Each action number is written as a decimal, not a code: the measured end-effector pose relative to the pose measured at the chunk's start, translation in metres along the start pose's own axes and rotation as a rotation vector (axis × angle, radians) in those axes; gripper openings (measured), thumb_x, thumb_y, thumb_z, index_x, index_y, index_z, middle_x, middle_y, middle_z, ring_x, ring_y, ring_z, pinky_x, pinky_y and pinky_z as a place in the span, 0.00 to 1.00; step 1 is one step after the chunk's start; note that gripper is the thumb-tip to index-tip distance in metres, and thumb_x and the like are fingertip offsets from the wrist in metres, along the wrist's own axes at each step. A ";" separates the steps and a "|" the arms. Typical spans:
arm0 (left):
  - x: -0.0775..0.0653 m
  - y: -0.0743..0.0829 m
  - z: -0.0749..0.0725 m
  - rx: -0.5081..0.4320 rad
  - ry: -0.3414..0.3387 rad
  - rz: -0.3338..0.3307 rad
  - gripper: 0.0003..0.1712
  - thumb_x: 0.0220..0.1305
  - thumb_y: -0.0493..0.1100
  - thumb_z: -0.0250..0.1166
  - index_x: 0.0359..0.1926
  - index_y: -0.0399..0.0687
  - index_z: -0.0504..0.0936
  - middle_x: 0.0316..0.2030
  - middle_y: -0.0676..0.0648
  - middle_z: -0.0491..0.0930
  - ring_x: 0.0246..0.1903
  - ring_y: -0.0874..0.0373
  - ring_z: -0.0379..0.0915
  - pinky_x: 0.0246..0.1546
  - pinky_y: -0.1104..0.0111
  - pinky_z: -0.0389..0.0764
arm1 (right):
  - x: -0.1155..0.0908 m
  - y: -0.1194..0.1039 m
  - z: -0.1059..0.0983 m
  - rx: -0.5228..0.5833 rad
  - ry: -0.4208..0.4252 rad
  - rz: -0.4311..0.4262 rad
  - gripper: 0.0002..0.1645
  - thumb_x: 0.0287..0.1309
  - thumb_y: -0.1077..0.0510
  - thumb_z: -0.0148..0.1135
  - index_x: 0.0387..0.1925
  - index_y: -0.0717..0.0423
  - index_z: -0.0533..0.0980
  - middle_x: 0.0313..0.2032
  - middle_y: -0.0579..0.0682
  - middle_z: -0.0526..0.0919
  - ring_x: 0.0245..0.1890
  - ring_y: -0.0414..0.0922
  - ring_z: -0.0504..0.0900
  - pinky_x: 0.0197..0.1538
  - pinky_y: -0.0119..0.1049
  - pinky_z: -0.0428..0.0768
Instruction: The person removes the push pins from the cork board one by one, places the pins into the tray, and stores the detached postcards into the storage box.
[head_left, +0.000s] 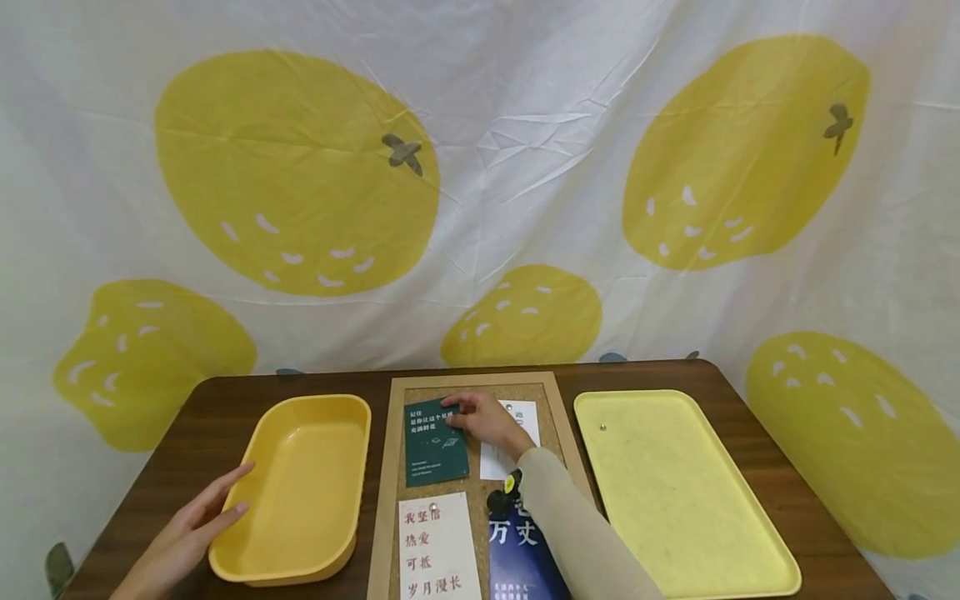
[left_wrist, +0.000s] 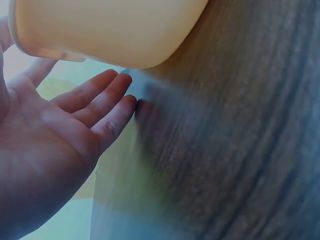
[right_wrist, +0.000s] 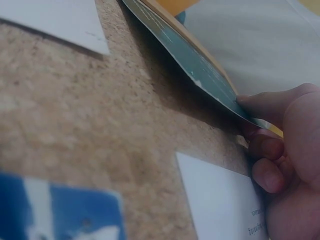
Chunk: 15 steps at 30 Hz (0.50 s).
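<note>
A dark green card [head_left: 437, 454] with white print lies at the upper left of a framed cork board [head_left: 475, 492]. My right hand [head_left: 487, 423] pinches its upper right corner between thumb and fingers; in the right wrist view the green card [right_wrist: 192, 70] stands tilted, its near edge raised off the cork. Next to the left rim of a yellow plastic basin [head_left: 296, 483] is my left hand [head_left: 183, 533], fingers extended and relaxed. The left wrist view shows several of its fingers [left_wrist: 102, 102] loosely straight below the basin's wall; its contact with the rim is partly hidden.
A white card [head_left: 528, 417] sits partly under my right hand. Lower on the board are a white card with red writing [head_left: 437, 546], pinned at its top, and a blue card [head_left: 521, 567]. A pale yellow tray [head_left: 690, 500] at right holds a small pushpin [head_left: 602, 427].
</note>
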<state>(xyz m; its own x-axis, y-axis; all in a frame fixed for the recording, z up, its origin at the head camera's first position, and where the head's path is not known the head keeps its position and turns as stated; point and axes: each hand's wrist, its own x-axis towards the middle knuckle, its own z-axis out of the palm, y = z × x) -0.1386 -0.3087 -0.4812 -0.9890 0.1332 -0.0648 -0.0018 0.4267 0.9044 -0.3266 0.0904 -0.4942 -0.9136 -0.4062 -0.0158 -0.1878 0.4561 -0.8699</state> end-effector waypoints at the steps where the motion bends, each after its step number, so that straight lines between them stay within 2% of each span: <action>1: 0.000 -0.001 0.000 -0.007 -0.004 0.006 0.34 0.69 0.50 0.52 0.71 0.50 0.53 0.71 0.36 0.43 0.70 0.50 0.35 0.47 0.92 0.56 | 0.000 0.000 0.000 -0.001 0.001 0.002 0.15 0.56 0.56 0.64 0.47 0.46 0.80 0.31 0.48 0.74 0.33 0.43 0.71 0.39 0.35 0.68; 3: -0.001 -0.002 0.000 -0.024 -0.019 0.005 0.34 0.70 0.50 0.52 0.72 0.50 0.52 0.72 0.36 0.41 0.69 0.58 0.34 0.47 0.92 0.56 | 0.001 0.001 0.000 -0.002 0.002 0.003 0.15 0.56 0.56 0.64 0.47 0.46 0.80 0.31 0.48 0.74 0.33 0.43 0.70 0.38 0.35 0.68; 7: 0.000 -0.004 0.000 -0.082 -0.063 -0.002 0.35 0.70 0.48 0.51 0.72 0.49 0.48 0.72 0.35 0.36 0.60 0.85 0.39 0.47 0.89 0.61 | 0.002 0.002 0.000 -0.012 -0.001 0.006 0.15 0.56 0.56 0.64 0.47 0.45 0.80 0.31 0.47 0.73 0.32 0.43 0.70 0.37 0.35 0.68; 9: 0.000 -0.005 0.001 -0.112 -0.083 -0.008 0.35 0.71 0.47 0.50 0.73 0.48 0.46 0.71 0.34 0.33 0.55 0.91 0.44 0.46 0.86 0.66 | 0.002 0.002 0.000 -0.011 -0.004 0.009 0.15 0.56 0.56 0.64 0.47 0.45 0.80 0.31 0.47 0.74 0.33 0.43 0.70 0.37 0.35 0.68; 10: 0.000 -0.005 0.001 -0.127 -0.092 -0.009 0.36 0.71 0.46 0.50 0.73 0.48 0.45 0.71 0.33 0.32 0.52 0.93 0.46 0.45 0.85 0.68 | 0.002 0.002 0.000 -0.013 -0.006 0.011 0.15 0.56 0.56 0.64 0.47 0.44 0.80 0.31 0.47 0.74 0.33 0.43 0.70 0.38 0.35 0.68; 15: 0.000 -0.006 0.002 -0.156 -0.114 -0.033 0.36 0.71 0.45 0.50 0.73 0.50 0.43 0.71 0.33 0.30 0.51 0.91 0.54 0.45 0.79 0.73 | 0.003 0.002 -0.001 -0.018 -0.008 0.007 0.15 0.56 0.56 0.64 0.47 0.45 0.80 0.31 0.47 0.74 0.33 0.43 0.71 0.38 0.35 0.68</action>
<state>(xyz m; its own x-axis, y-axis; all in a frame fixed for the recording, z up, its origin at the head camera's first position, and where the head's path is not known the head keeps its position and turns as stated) -0.1385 -0.3095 -0.4877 -0.9650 0.2254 -0.1344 -0.0653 0.2896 0.9549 -0.3298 0.0911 -0.4960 -0.9121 -0.4091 -0.0259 -0.1878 0.4732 -0.8607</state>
